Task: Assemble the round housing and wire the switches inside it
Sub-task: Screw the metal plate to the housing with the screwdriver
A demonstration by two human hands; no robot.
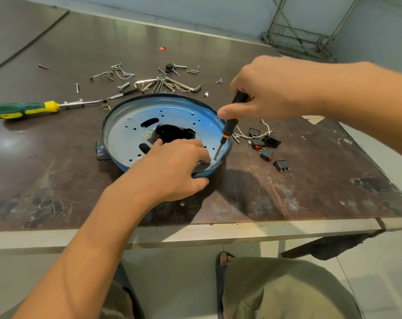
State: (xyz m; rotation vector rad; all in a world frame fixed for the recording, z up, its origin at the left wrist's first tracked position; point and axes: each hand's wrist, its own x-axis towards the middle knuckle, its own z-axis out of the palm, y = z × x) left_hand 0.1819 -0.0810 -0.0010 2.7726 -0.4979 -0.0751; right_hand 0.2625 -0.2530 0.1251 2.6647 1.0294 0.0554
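- The round housing (126, 137) lies flat on the dark, scratched tabletop (287, 194), open side up. It is a blue-rimmed shallow dish with a pale metal floor full of small holes.
- A black part (172, 134) sits in the opening at the middle of the housing.
- The left hand (179, 166) grips the housing's near right rim. Its fingers (204, 158) are laid inside on the floor and its thumb is curled against the outside of the rim.
- The right hand (271, 88) hovers above the housing's right edge, its fingers clenched around the handle of a black screwdriver (230, 127) with orange bands.
- The black screwdriver leans slightly, and its tip meets a hole in the housing floor just beside the left fingertips.
- Several black switches (266, 155) with red rockers lie loose on the tabletop to the right of the housing, next to a black socket (272, 141) and thin white wires (265, 131).
- A green screwdriver (25, 109) with yellow trim lies to the left of the housing, its blade pointing toward the rim.
- Loose screws (124, 85) and bent hex keys (179, 85) are scattered just behind the housing.
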